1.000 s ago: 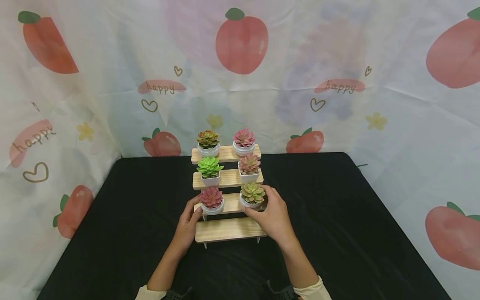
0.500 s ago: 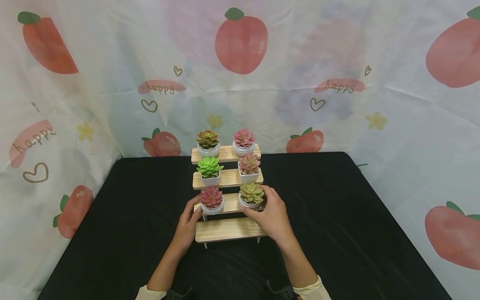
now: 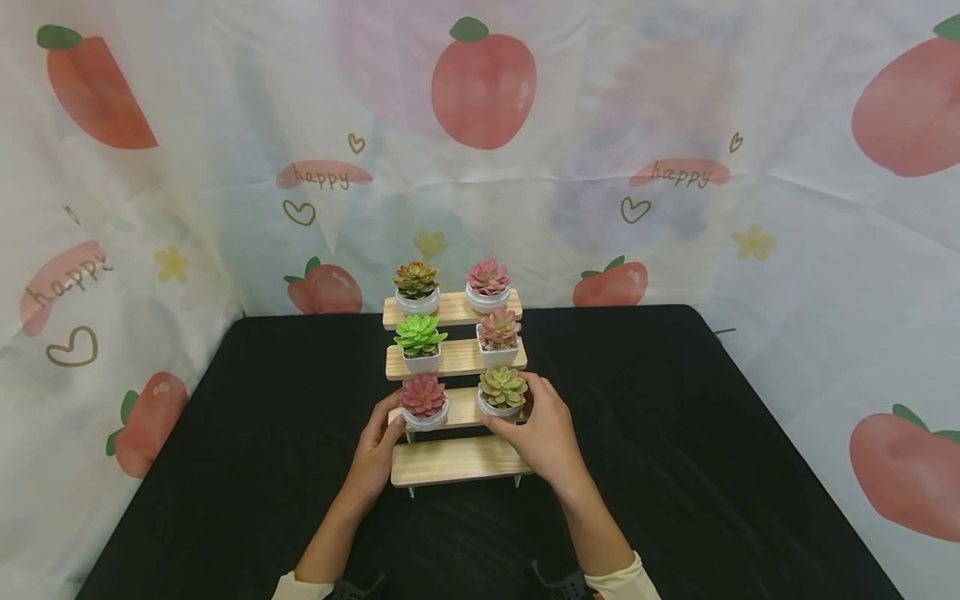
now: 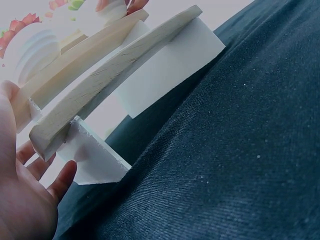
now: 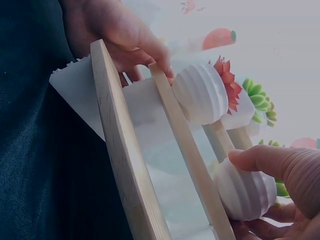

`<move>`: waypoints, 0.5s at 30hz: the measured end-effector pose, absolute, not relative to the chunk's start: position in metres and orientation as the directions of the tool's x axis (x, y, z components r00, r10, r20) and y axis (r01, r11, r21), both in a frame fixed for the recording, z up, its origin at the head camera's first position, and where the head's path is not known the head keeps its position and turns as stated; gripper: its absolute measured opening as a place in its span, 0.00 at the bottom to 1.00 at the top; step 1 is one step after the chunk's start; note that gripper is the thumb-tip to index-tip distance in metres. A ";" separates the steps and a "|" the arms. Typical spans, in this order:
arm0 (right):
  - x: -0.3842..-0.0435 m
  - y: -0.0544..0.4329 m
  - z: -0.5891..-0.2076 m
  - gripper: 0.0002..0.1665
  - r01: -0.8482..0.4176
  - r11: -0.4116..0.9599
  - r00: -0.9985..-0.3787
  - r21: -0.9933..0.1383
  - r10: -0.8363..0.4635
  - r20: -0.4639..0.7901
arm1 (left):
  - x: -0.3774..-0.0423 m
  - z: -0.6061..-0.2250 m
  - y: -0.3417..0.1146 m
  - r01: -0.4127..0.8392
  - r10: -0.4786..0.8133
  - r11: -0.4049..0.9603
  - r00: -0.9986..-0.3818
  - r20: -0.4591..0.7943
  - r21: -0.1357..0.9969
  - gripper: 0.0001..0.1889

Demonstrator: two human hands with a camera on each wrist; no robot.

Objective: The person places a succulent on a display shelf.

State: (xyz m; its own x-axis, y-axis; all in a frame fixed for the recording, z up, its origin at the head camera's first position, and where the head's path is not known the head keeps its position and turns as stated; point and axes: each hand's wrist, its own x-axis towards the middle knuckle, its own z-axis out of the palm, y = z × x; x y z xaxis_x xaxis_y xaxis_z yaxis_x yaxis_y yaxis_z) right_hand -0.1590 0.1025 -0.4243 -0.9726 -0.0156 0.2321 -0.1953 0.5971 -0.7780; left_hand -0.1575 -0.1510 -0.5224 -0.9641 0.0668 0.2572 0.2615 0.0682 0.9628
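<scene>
A four-tier wooden plant stand (image 3: 461,461) with white supports stands on the black-covered table. My right hand (image 3: 551,429) pinches the ribbed white pot (image 5: 245,192) of a yellow-green succulent (image 3: 503,387) between thumb and fingers, at the right of the second tier from the front. At that tier's left end my left hand (image 3: 377,442) holds the board, its thumb close to the pot of a dark pink succulent (image 3: 423,395). In the left wrist view the left hand's lower fingers (image 4: 64,180) spread beside the white support (image 4: 95,155).
Behind, a bright green succulent (image 3: 420,335) and a dusty pink one (image 3: 499,328) stand on the third tier. An orange-green succulent (image 3: 416,279) and a pink one (image 3: 488,276) occupy the top tier. A fruit-print curtain (image 3: 480,208) hangs behind the black table (image 3: 675,467).
The right hand and the yellow-green succulent have shifted very slightly left along the board. The left hand, the stand and the other plants keep their places.
</scene>
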 end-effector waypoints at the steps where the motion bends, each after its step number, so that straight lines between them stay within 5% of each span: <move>1: -0.159 0.103 -0.425 0.41 -0.195 0.598 -0.973 -0.778 -0.015 0.232 | -0.157 -0.523 -0.151 0.261 0.065 0.065 -0.964 0.257 0.963 0.21; 15: -0.159 0.104 -0.427 0.41 -0.194 0.601 -0.972 -0.775 -0.011 0.235 | -0.157 -0.521 -0.152 0.261 0.076 0.060 -0.964 0.257 0.963 0.20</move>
